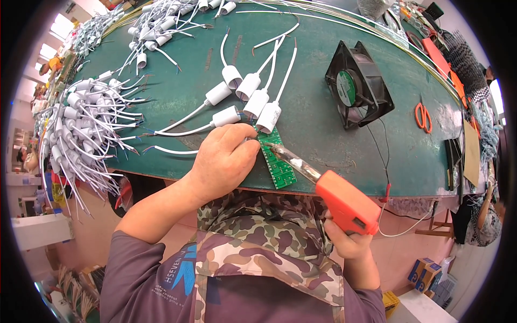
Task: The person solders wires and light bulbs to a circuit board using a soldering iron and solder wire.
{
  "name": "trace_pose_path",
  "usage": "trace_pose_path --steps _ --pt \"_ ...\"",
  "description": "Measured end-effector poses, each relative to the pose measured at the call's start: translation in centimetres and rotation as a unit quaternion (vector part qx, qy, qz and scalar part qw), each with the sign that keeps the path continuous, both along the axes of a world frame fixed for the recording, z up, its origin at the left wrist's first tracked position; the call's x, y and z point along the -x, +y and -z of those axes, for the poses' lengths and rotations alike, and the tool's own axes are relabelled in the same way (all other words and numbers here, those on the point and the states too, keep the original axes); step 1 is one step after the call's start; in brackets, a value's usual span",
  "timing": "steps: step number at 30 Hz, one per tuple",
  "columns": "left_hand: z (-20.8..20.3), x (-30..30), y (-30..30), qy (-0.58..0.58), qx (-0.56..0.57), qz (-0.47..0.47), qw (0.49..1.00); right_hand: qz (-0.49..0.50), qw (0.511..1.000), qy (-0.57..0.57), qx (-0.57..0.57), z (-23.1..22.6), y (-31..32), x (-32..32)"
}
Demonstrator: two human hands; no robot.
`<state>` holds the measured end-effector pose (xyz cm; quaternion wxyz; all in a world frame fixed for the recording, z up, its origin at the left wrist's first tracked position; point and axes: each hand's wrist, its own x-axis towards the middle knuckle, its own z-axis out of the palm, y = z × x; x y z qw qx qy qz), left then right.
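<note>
Red soldering gun (347,202) fills the right hand (351,245), grip curled closed.

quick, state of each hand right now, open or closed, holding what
Left hand: closed in a pinch beside the green circuit board; what it grips cannot be told.
Right hand: closed, holding the red soldering gun.

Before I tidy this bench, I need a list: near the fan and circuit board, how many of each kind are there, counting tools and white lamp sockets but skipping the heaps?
Red soldering gun: 1
Black axial fan: 1
Orange-handled scissors: 1
Green circuit-board panel: 1
White lamp sockets: 6
Total: 10
Anything hidden under the left hand isn't counted.
</note>
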<state>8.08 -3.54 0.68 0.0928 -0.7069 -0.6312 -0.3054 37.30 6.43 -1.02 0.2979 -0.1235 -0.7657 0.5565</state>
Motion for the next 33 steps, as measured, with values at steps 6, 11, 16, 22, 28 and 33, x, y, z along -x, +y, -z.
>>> trace_pose_path --steps 6,11,16,22,28,33 --pt "-0.2 0.0 -0.1 0.0 0.004 -0.004 1.0 0.026 0.998 -0.012 0.063 -0.4 -0.4 -1.0" --pt "-0.1 -0.1 -0.1 -0.001 0.001 -0.002 1.0 0.031 0.996 -0.005 0.085 -0.1 -0.4 -1.0" --pt "-0.2 0.1 -0.3 -0.003 0.018 -0.001 1.0 0.039 0.994 0.01 0.101 0.2 -0.5 -1.0" --pt "-1.1 0.7 -1.7 -0.017 0.033 -0.011 0.999 0.044 0.991 0.033 0.121 0.0 -0.5 -0.9" --pt "-1.6 2.3 -1.1 0.094 0.051 0.03 0.994 0.133 0.976 0.033 0.167 -0.6 -0.9 -0.2" --pt "-2.3 3.4 -0.5 0.081 0.044 0.071 0.993 0.109 0.98 0.045 0.162 -1.0 -0.8 -0.6"
